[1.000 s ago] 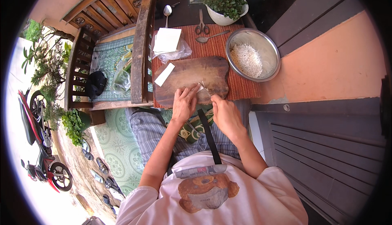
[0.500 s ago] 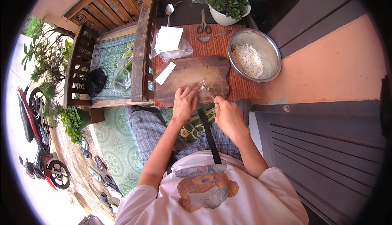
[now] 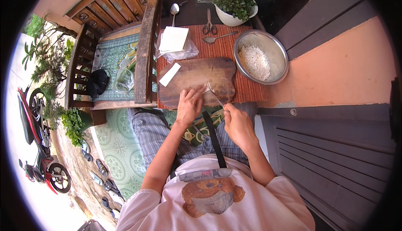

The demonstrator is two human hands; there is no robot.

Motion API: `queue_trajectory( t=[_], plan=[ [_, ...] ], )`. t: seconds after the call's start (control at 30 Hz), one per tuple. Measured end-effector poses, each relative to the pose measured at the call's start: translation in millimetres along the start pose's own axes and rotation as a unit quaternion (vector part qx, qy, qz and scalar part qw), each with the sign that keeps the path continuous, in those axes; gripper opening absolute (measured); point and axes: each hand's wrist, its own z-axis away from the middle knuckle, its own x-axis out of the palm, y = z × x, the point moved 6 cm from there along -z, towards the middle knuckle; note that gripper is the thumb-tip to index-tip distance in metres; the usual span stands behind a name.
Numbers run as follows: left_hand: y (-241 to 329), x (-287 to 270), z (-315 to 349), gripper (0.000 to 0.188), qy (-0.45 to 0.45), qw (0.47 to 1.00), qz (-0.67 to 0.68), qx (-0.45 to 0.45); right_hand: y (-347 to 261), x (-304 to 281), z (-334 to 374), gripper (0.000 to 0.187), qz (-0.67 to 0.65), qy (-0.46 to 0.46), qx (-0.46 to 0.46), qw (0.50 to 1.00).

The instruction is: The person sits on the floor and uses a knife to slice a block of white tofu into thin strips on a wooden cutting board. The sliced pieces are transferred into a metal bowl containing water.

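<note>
My left hand [image 3: 190, 104] lies on the near edge of the wooden cutting board [image 3: 188, 74]. Its bent fingers press down a small white strip [image 3: 206, 89], mostly hidden beneath them. In my right hand [image 3: 239, 124] is a knife [image 3: 217, 100], its blade angled up and left onto the board beside the left fingertips. Thin white shreds [image 3: 210, 87] lie by the blade. Toward the board's far left rests a flat white rectangular piece [image 3: 170, 74], untouched. At the right, a metal bowl [image 3: 281, 74] holds a heap of fine white shreds [image 3: 254, 62].
Beyond the board, white square sheets [image 3: 173, 39] sit on a clear plastic bag [image 3: 190, 51]. Scissors [image 3: 209, 25], a spoon [image 3: 217, 37] and another spoon [image 3: 174, 13] lie farther back. A potted plant [image 3: 234, 13] stands behind. A wooden bench [image 3: 146, 51] borders the left.
My right hand has shifted slightly right and toward me, with the knife now showing more of its blade. The left hand stays pressed on the strip.
</note>
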Motion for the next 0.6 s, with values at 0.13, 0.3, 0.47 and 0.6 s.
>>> queue_trajectory(
  t=[0.13, 0.3, 0.47, 0.6],
  plan=[
    [-2, 1, 0, 0.048, -0.003, 1.0, 0.008, -0.006, 2, 1, 1, 0.018, -0.012, 0.02, -0.016, 1.0],
    [-2, 0, 0, 0.048, -0.003, 1.0, 0.008, -0.005, 7, 6, -4, 0.018, -0.006, 0.029, -0.02, 0.999],
    [-2, 1, 1, 0.048, -0.004, 1.0, -0.002, -0.003, 9, 13, -8, 0.019, -0.02, 0.063, -0.059, 0.996],
    [-2, 1, 1, 0.049, -0.006, 1.0, -0.012, 0.001, 5, 13, -10, 0.019, -0.015, 0.049, -0.049, 0.997]
  ],
)
